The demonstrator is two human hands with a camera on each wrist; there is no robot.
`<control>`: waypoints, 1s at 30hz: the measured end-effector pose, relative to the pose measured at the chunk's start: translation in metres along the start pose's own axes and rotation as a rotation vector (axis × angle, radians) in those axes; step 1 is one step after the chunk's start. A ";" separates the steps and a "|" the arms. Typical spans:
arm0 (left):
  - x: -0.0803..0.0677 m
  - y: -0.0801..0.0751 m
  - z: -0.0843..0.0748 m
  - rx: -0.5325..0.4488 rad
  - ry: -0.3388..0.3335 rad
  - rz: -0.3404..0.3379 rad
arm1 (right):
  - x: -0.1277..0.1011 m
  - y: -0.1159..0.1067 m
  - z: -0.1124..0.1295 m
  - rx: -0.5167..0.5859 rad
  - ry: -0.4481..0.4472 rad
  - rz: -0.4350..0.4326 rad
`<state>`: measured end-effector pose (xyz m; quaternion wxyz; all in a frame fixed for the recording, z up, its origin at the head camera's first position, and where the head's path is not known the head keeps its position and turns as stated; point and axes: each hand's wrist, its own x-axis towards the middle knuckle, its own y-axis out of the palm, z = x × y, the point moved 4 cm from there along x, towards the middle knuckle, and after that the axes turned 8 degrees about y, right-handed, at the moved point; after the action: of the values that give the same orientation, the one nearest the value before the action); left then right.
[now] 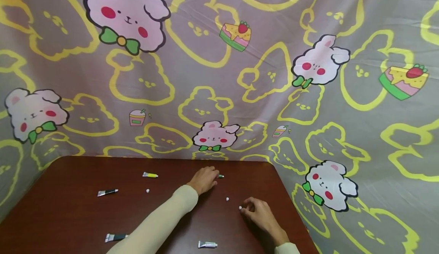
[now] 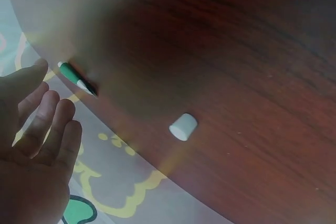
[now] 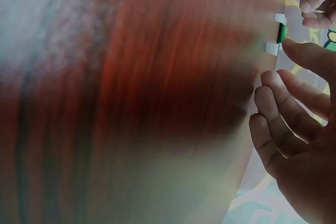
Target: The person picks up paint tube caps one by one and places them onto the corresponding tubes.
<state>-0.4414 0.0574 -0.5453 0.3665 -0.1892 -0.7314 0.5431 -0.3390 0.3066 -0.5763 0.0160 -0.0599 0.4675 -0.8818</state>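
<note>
Two hands, one green tube, loose white caps

Left hand (image 1: 204,179) lies with relaxed fingers just beside a small green tube (image 2: 76,79) with a white tip, near the far edge of the brown table (image 1: 68,208). Right hand (image 1: 258,212) touches a white cap (image 1: 240,208) with loosely curled fingertips; whether it pinches is unclear. Another cap (image 1: 227,199) lies between the hands. The right wrist view is blurred; the head view hides most of the tube.

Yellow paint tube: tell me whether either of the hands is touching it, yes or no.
No; in the head view the yellow paint tube lies alone on the table, apart from the left hand and the right hand.
</note>
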 end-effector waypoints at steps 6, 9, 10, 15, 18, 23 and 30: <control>0.006 -0.001 0.001 0.013 -0.003 0.007 | -0.001 0.002 0.002 0.008 -0.026 0.033; 0.009 -0.003 0.003 0.033 -0.011 0.010 | -0.001 0.003 0.002 0.005 -0.025 0.042; 0.009 -0.003 0.004 0.039 -0.014 0.012 | -0.001 0.003 0.002 0.007 -0.019 0.046; 0.012 -0.007 0.003 0.043 -0.015 0.006 | 0.001 0.007 0.003 0.014 -0.038 0.045; 0.014 -0.008 -0.001 0.045 -0.012 0.007 | 0.001 0.009 0.004 0.015 -0.042 0.049; 0.016 -0.006 -0.005 0.054 -0.014 0.035 | 0.002 0.010 0.005 0.004 -0.055 0.053; 0.019 -0.001 -0.006 0.066 -0.015 0.029 | 0.002 0.010 0.008 -0.006 -0.069 0.059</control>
<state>-0.4493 0.0738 -0.5368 0.3592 -0.1836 -0.7130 0.5735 -0.3407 0.2943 -0.5799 0.0581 -0.0765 0.4710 -0.8769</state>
